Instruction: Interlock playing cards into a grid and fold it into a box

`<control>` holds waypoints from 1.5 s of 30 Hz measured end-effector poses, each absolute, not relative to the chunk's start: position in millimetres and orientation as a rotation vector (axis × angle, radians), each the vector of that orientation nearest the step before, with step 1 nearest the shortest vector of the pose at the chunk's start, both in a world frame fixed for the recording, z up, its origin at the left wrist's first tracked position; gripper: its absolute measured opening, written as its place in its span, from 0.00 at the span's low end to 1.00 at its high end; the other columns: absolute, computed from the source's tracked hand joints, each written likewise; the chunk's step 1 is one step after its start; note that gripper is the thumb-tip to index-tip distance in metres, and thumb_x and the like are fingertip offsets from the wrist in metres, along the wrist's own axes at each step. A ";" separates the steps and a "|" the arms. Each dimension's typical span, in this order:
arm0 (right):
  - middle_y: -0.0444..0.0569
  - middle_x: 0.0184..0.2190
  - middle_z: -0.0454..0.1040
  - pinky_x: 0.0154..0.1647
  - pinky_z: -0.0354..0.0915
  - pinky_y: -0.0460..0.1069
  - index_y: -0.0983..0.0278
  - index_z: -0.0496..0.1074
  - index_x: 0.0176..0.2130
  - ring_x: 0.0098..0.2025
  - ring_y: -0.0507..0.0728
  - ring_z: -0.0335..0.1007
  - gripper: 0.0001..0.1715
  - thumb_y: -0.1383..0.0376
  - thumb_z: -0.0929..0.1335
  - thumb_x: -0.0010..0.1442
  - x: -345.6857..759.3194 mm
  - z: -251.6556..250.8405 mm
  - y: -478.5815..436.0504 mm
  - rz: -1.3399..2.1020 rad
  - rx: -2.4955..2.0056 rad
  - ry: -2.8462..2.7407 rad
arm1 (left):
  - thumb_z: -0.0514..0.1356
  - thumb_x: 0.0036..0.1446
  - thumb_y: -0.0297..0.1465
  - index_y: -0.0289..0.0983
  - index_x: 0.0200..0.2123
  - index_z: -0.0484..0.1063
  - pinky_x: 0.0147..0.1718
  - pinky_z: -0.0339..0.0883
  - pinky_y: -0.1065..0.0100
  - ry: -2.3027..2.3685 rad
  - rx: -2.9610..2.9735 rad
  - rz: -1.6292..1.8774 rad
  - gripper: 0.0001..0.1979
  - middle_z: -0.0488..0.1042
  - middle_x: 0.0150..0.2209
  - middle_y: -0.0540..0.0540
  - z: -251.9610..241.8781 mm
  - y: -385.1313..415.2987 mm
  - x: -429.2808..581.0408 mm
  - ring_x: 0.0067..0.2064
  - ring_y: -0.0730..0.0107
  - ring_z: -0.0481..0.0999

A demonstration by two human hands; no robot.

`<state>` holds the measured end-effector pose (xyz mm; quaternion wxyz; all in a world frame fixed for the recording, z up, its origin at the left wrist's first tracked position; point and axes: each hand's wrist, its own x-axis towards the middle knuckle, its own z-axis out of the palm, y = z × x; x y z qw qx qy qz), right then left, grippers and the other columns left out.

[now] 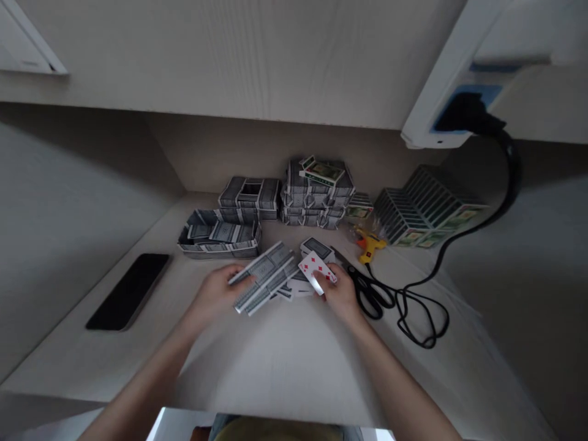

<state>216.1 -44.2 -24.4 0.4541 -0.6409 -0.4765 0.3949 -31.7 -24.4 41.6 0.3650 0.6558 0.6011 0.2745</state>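
Observation:
My left hand (215,294) grips a long flat strip of joined grey-backed cards (265,277), held slanted over the desk. A face-up playing card with red diamonds (316,269) is pinched in my right hand (342,295). A few loose cards (294,291) lie on the desk between the two hands. A small deck (316,247) sits just beyond the red card.
Card-built boxes (220,236) and stacked card blocks (316,193) stand at the back. Rows of boxed decks (425,211) sit at the right. Black scissors (372,294), a yellow glue gun (369,245) and its black cord (422,312) lie right of my hand. A dark phone (128,291) rests at left.

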 end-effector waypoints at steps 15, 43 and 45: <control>0.54 0.35 0.75 0.15 0.67 0.48 0.65 0.65 0.39 0.26 0.59 0.74 0.23 0.51 0.66 0.49 216.7 -25.8 -40.8 1.115 -1.418 -0.955 | 0.54 0.54 0.37 0.38 0.33 0.67 0.35 0.65 0.66 1.524 1.931 0.814 0.09 0.74 0.32 0.47 17.8 -40.8 2.0 0.34 0.65 0.73; 0.40 0.27 0.74 0.19 0.71 0.42 0.60 0.65 0.37 0.21 0.50 0.72 0.19 0.64 0.73 0.45 222.1 -9.9 -38.5 1.352 -0.899 -0.582 | 0.48 0.54 0.51 0.38 0.49 0.65 0.40 0.65 0.51 0.491 0.691 0.493 0.28 0.73 0.44 0.40 25.5 -3.3 26.1 0.44 0.53 0.73; 0.40 0.27 0.74 0.23 0.73 0.44 0.60 0.65 0.37 0.24 0.50 0.73 0.18 0.65 0.73 0.46 222.2 -9.1 -39.1 1.373 -0.867 -0.593 | 0.45 0.55 0.52 0.37 0.50 0.64 0.41 0.64 0.47 0.375 0.570 0.425 0.30 0.73 0.44 0.38 23.9 -1.8 24.4 0.46 0.49 0.72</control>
